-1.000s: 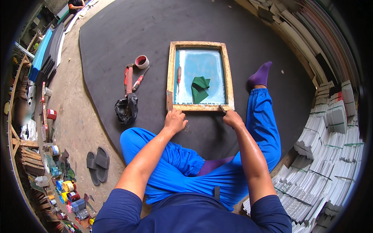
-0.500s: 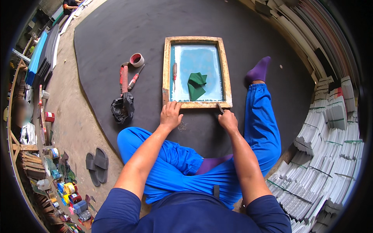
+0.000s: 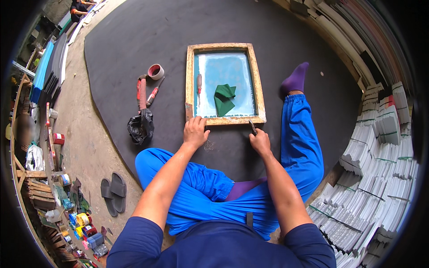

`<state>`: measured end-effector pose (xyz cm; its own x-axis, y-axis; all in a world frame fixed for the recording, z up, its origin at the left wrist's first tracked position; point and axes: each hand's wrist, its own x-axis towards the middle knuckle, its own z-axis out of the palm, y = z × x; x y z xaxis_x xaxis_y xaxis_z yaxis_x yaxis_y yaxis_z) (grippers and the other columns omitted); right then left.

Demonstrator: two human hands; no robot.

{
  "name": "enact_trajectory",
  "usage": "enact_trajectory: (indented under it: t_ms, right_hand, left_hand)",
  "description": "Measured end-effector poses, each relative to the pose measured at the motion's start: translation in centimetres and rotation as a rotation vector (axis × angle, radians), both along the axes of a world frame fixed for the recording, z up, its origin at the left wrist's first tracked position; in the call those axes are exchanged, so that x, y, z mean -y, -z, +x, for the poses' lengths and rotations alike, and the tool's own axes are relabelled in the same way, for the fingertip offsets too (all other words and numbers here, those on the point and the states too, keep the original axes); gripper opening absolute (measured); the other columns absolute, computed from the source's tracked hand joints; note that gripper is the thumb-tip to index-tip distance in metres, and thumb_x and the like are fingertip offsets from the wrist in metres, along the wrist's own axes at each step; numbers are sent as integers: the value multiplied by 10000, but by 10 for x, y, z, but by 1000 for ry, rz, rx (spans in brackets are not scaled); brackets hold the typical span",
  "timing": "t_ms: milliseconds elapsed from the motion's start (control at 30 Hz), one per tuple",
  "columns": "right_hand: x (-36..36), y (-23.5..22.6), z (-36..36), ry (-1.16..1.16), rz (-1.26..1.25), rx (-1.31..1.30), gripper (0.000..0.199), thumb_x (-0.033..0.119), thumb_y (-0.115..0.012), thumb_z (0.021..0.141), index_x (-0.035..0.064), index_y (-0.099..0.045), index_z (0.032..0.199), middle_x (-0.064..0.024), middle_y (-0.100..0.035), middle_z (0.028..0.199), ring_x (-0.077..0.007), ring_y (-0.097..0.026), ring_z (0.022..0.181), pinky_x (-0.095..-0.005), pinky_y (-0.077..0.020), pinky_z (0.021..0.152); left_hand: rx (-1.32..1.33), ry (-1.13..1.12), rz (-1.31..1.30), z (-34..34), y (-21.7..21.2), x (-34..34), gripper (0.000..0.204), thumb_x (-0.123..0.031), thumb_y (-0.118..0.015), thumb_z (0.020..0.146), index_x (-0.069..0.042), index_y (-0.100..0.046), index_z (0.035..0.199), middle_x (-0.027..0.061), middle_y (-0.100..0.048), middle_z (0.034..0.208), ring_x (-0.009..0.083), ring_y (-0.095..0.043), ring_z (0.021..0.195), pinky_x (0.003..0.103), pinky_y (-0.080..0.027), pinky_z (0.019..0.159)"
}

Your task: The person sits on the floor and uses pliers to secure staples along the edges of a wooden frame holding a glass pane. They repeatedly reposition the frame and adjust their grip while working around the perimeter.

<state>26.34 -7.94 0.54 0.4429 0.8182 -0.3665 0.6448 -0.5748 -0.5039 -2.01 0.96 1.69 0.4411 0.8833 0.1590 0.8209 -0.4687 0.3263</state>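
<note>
A worn wooden screen frame (image 3: 261, 96) with blue and white mesh lies flat in front of me. My left hand (image 3: 195, 132) grips its near rail close to the left corner, fingers over the wood. Near the other end of that rail, my right hand (image 3: 260, 140) is closed around dark pliers (image 3: 253, 128), whose tip is at the wood. On the mesh are a crumpled green cloth (image 3: 225, 99) and a screwdriver (image 3: 199, 84). A putty-knife-like flat brown piece (image 3: 188, 111) sits on the left rail. Thin metal bits (image 3: 208, 144) lie beside my left hand.
Left of the frame are a tape roll (image 3: 155, 71), a red-handled screwdriver (image 3: 153, 95), a hammer-like red tool (image 3: 142, 91) and a black plastic bag (image 3: 140, 126). Sandals (image 3: 113, 194) and paint cans (image 3: 83, 219) stand farther left. Stacked white sheets (image 3: 371, 165) line the right.
The pliers have tilted slightly, and my right hand has shifted a little down and left, away from the rail. My left hand stays on the frame.
</note>
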Motion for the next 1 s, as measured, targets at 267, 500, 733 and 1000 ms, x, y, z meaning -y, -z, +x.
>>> enact_trajectory:
  t_ms: [267,500,733,1000]
  right_hand:
    - [20,-17,-68,-359,-78,-133,302,260,-626,819,61,-735,1018,-254,-716,938,-434,-685,939,-521,-536,879]
    - [19,-26,-101,-460,-155,-207,316,262,-629,834,70,-729,1065,-241,-723,985,-414,-686,990,-506,-536,886]
    - [16,-22,-94,-508,-261,-430,282,280,-680,922,1,-686,959,-171,-713,821,-287,-714,777,-427,-549,716]
    - [19,8,-46,-133,-130,-602,298,272,-644,980,-12,-636,892,-76,-650,698,-174,-641,583,-351,-503,550]
  left_hand:
    - [185,330,-10,5,-20,27,390,-185,-832,743,-131,-736,1117,31,-716,1070,238,-630,1091,408,-472,963]
    - [143,274,-169,-19,8,31,173,-191,-738,827,-100,-788,966,86,-752,940,267,-691,942,398,-535,883]
    - [116,195,-224,-23,13,35,145,-192,-718,849,-102,-799,928,112,-753,904,296,-708,902,416,-553,851]
    - [-182,68,-507,-19,-3,37,261,-384,-740,869,-148,-801,961,126,-755,922,318,-728,904,438,-576,827]
